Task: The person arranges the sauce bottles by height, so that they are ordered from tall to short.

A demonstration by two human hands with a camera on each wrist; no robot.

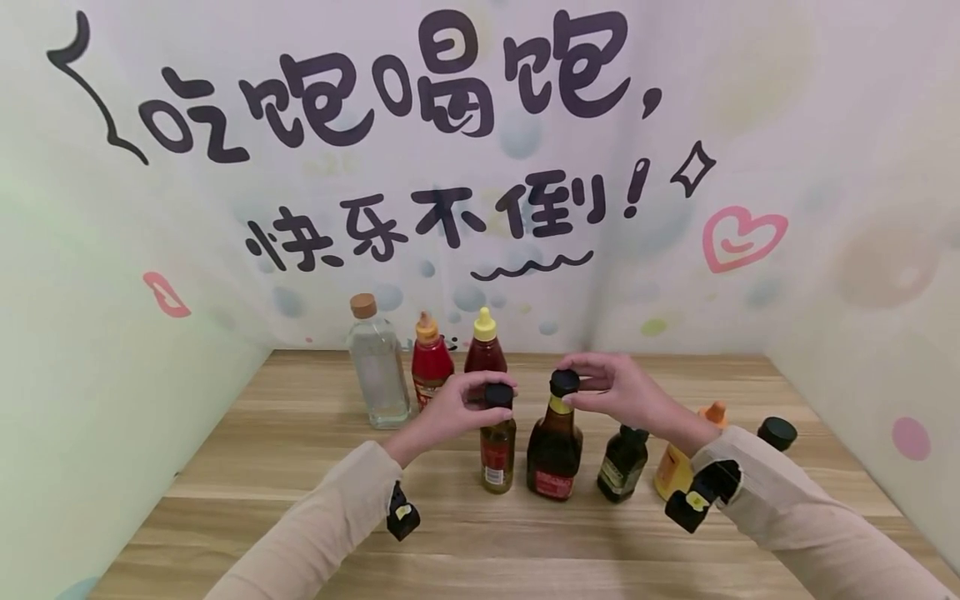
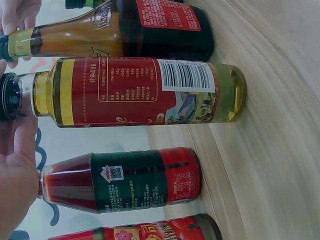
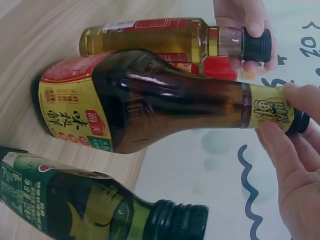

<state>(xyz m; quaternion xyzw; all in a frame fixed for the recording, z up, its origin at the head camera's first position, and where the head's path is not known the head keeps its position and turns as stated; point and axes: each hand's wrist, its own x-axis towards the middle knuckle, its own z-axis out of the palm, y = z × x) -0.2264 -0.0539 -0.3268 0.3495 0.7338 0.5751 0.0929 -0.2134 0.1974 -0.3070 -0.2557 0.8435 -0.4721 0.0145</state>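
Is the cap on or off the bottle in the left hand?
On: the pictures show the cap atop the bottle, pinched by the left hand. How tight, I can't tell.

Left arm (image 1: 318, 518) and right arm (image 1: 806, 515) reach forward, leaning inward
Left hand (image 1: 456, 407) and right hand (image 1: 628, 392) are both pinching, fingers curved opposite the thumb

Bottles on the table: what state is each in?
Slim oil bottle: upright, capped, held by left hand.
Dark sauce bottle: upright, capped, held by right hand.
Green bottle: upright, capped.
Clear bottle: upright, capped.
Red bottle: upright, capped.
Yellow-capped bottle: upright, capped.
Yellow bottle: upright, capped.
Black-capped item: mostly hidden.
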